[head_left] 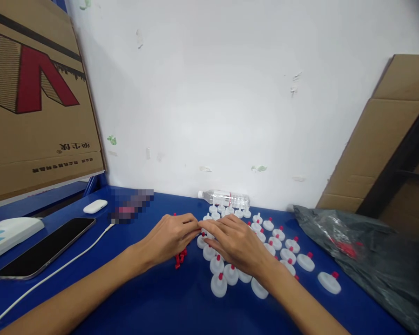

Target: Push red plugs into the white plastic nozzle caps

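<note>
My left hand and my right hand meet fingertip to fingertip over the blue table. Both sets of fingers are pinched together at a white cap; what exactly they grip is partly hidden. Several white round caps with red tips stand in rows under and to the right of my right hand. A small pile of loose red tips lies just under my left hand.
A clear water bottle lies against the white wall. A phone with a white cable, an earbud case and a white device lie left. Cardboard boxes stand left and right; a grey plastic bag lies right.
</note>
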The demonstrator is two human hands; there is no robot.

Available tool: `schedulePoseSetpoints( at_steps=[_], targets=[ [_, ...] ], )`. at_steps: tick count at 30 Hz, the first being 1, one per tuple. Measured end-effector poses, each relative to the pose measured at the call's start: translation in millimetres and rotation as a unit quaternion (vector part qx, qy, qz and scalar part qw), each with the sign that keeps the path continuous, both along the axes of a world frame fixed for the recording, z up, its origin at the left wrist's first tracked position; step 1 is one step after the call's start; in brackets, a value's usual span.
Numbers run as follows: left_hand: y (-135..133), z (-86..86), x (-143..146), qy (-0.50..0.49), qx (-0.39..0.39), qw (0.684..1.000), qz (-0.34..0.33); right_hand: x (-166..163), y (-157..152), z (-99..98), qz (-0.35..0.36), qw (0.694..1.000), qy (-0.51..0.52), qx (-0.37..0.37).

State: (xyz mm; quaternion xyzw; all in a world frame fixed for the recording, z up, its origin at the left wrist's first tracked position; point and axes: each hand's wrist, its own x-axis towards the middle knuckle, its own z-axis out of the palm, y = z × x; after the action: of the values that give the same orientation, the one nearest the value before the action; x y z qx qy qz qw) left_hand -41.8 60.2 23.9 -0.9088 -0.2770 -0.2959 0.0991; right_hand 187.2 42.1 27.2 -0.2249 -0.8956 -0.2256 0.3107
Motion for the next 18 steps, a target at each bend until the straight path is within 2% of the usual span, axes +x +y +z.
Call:
schedulePoseSetpoints(
  at_steps=[3, 9, 14, 18],
  targets=[
    [-1, 2.0, 1, -0.012, -0.008, 1.0, 0.011, 0, -2, -0.6, 0.001, 1.0, 0.017, -0.001],
    [-5, 5.6, 1, 0.031, -0.024, 0.999, 0.013, -1, -5, 1.8, 0.019, 0.998, 0.05, -0.022],
    [-14, 7.2, 5, -0.031, -0.076, 0.996, -0.025, -4, -11, 6.7, 0.046, 0.997, 0.056, 0.017],
    [-17, 9.5, 5, -0.056, -0.122, 0.99, -0.04, -6, -13, 7.0, 0.055, 0.996, 0.064, 0.021]
  ],
)
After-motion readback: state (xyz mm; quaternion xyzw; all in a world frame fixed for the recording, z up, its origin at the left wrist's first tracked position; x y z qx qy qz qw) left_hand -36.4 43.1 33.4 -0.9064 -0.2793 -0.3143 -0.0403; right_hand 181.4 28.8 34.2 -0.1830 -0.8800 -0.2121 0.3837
